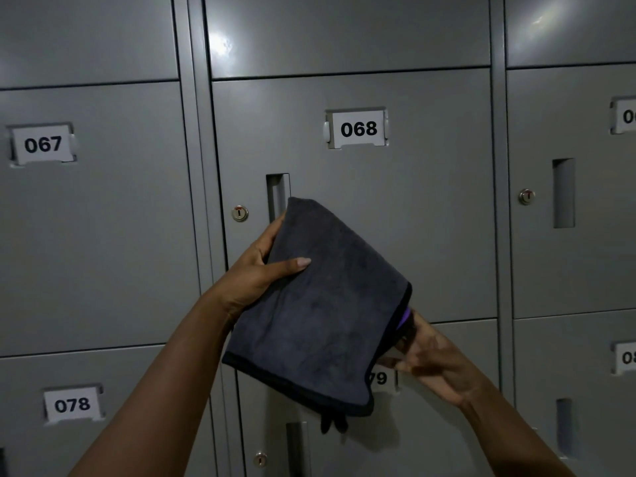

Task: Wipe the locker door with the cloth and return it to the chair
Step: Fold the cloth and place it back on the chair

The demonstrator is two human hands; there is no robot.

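A folded dark grey cloth [320, 304] with a black hem is held up in front of the grey locker door [430, 218] numbered 068. My left hand [258, 270] grips the cloth's upper left edge, thumb across its front. My right hand [426, 363] is at the cloth's lower right edge, with its fingers tucked behind the fold; it looks blurred. The cloth covers the lower part of the door's recessed handle [277, 191] and part of the label of the door below. The chair is not in view.
A wall of grey lockers fills the view: 067 [43, 144] at the left, 078 [72, 404] below it, others at the right. A round keyhole [240, 213] sits left of the handle of 068.
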